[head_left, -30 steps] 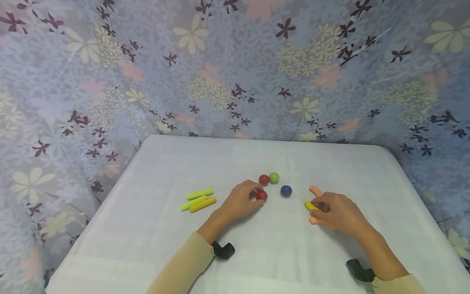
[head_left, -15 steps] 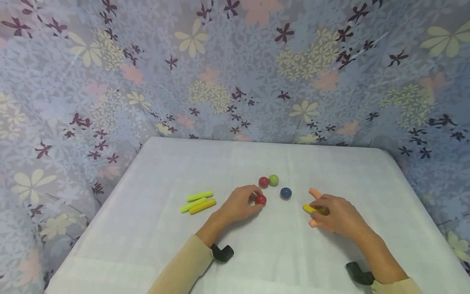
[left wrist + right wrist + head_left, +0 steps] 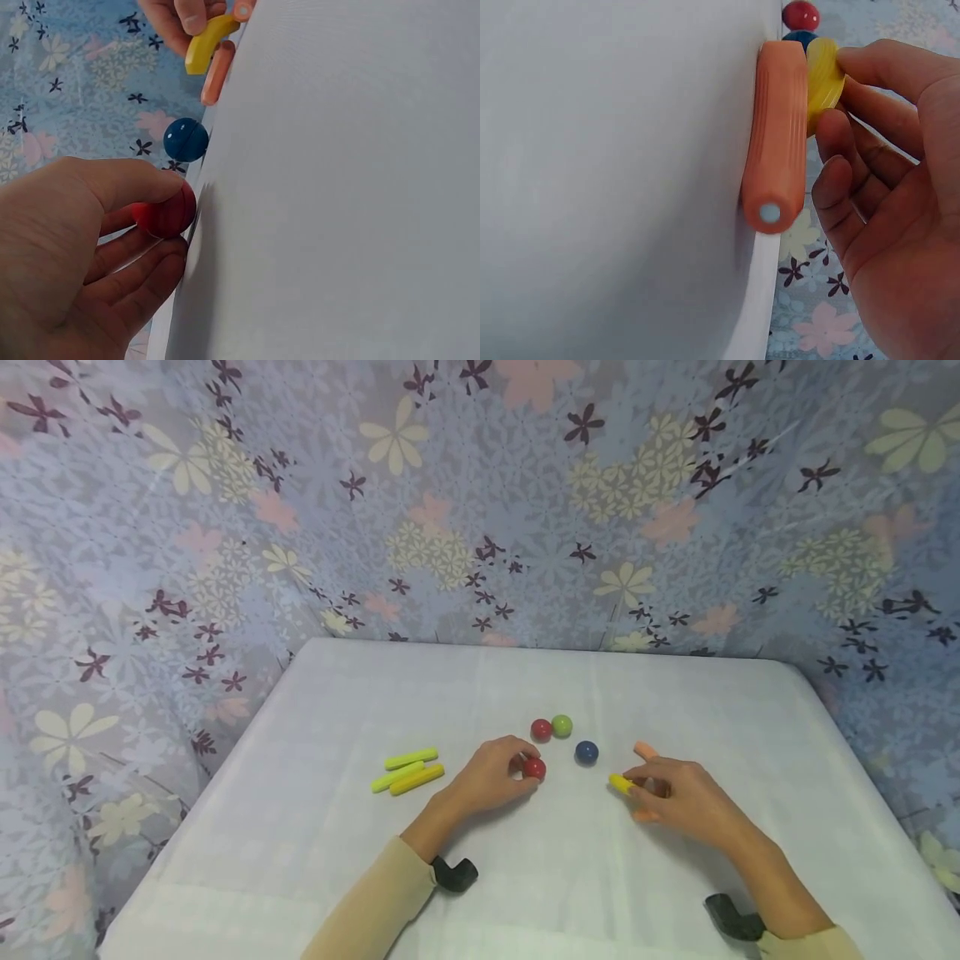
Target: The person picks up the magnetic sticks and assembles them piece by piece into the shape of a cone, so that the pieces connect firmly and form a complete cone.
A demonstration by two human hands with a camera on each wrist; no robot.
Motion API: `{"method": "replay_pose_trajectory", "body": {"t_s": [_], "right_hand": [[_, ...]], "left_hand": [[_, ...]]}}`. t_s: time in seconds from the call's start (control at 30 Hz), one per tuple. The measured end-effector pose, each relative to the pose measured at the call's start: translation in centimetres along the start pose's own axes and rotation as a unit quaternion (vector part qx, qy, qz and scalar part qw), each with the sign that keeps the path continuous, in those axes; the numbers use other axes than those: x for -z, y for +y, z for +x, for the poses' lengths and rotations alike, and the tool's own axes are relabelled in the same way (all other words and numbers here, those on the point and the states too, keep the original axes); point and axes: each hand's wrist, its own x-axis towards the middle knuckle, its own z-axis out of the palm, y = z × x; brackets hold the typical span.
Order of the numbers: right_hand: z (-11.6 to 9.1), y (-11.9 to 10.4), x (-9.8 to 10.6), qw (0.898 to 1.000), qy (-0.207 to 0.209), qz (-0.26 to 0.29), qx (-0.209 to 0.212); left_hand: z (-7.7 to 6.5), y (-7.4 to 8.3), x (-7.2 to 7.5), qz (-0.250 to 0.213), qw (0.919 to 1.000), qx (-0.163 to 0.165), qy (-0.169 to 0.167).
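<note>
My left hand [image 3: 489, 778] pinches a glossy red ball [image 3: 536, 769] between thumb and fingers, low at the tabletop. In the left wrist view the thumb lies on top of this red ball [image 3: 169, 213]. Over on the right, my right hand [image 3: 692, 800] holds a yellow, curved, banana-like toy [image 3: 619, 783] by its fingertips. Two orange, ridged sticks lie by that hand: a far one [image 3: 645, 750] and a near one [image 3: 645, 816], both partly hidden by it. The right wrist view shows one orange stick [image 3: 778, 142] close up, beside the yellow toy [image 3: 825, 79].
Between the hands lies a dark blue ball [image 3: 587, 752]. Behind it, a second red ball [image 3: 541, 730] touches a green ball [image 3: 562, 726]. Several yellow and lime sticks [image 3: 407, 772] lie left of my left hand. A white cloth covers the table [image 3: 315, 860]; a floral curtain hangs behind.
My right hand has shifted the yellow toy slightly left, and its tip now points further out from the orange sticks. My left hand keeps its grip on the red ball, nearly still.
</note>
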Motion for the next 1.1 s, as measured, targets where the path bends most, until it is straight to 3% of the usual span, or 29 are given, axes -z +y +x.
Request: {"method": "replay_pose_trajectory", "body": {"t_s": [0.23, 0.47, 0.83, 1.1], "right_hand": [[0.4, -1.1, -0.4, 0.998, -0.017, 0.062, -0.003], [1.2, -2.0, -1.4, 0.995, -0.035, 0.089, 0.013], [1.8, -2.6, -2.1, 0.996, -0.015, 0.054, 0.065], [2.1, -3.5, -2.3, 0.996, -0.044, 0.068, 0.043]], "left_hand": [[0.2, -0.1, 0.1, 0.008, 0.9996, -0.024, -0.014], [-0.1, 0.2, 0.1, 0.014, 0.9992, -0.031, -0.022], [-0.1, 0.9, 0.0, 0.030, 0.9984, -0.032, -0.037], [-0.1, 1.5, 0.2, 0.026, 0.9978, -0.036, -0.049]]}}
